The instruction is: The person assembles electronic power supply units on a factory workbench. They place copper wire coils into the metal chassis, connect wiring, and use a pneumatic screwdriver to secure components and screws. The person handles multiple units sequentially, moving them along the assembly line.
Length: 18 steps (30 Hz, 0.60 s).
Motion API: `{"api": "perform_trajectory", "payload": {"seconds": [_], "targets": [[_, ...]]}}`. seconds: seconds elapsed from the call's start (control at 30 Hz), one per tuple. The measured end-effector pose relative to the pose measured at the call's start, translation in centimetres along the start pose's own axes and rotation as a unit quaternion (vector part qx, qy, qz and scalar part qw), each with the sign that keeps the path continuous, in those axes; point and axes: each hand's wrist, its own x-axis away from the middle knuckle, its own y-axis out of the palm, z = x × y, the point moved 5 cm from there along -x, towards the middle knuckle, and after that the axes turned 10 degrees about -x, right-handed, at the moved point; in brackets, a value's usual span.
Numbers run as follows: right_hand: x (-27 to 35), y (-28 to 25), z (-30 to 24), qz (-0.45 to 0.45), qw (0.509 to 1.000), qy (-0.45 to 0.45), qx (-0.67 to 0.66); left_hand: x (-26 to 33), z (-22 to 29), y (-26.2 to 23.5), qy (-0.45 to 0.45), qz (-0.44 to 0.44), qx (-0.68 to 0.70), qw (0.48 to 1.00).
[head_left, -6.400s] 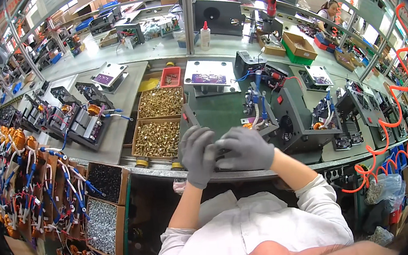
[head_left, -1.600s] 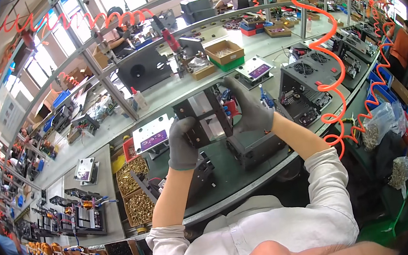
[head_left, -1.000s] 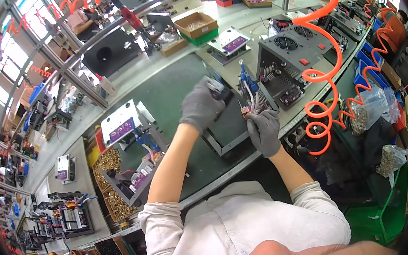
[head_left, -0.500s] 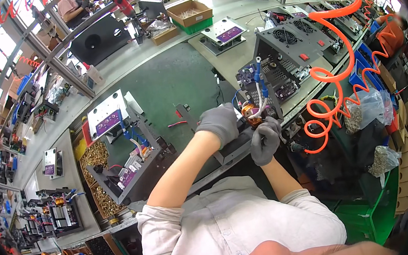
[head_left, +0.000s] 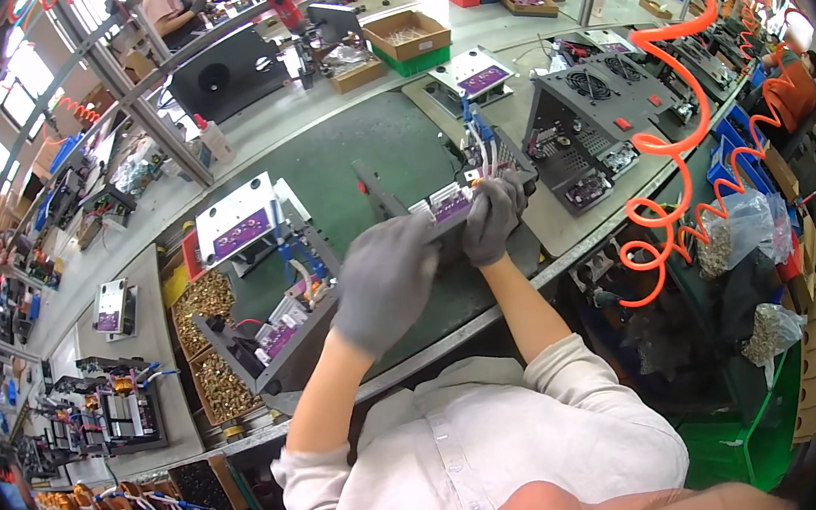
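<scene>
In front of me is a dark metal chassis [head_left: 449, 242] carrying a purple circuit board [head_left: 453, 208] and white, blue-ended cables [head_left: 483, 141]. My right hand [head_left: 493, 221], in a grey glove, is closed round its right end beside the cables. Next to its left end is my left hand [head_left: 386, 286], also gloved; motion blurs its fingers, and I cannot tell whether they grip the metal. A similar chassis [head_left: 284, 355] with a purple board and cables lies left of that hand. Behind it stands a white metal plate with a purple board [head_left: 242, 226].
Bins of brass-coloured hardware [head_left: 212, 343] are at the left. A grey case with fans [head_left: 593, 113] stands to the right, near a hanging orange coiled hose [head_left: 663, 150]. A cardboard box on a green bin [head_left: 409, 38] sits at the back. A person in orange [head_left: 792, 95] is far right.
My left hand has moved left and nearer to me. My right hand has shifted up and left, and the chassis has turned, bringing its purple board into view.
</scene>
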Motion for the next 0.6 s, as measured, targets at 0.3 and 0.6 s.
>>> {"api": "perform_trajectory", "payload": {"seconds": [0.3, 0.6], "targets": [[0.4, 3.0, 3.0, -0.014, 0.995, 0.102, -0.016, 15.5, -8.3, -7.7, -0.25, -0.069, -0.268, 0.928], [13.9, -10.4, -6.2, -0.195, 0.692, 0.649, -0.25, 14.6, -10.1, -5.7, -0.279, 0.001, -0.26, 0.924]]}}
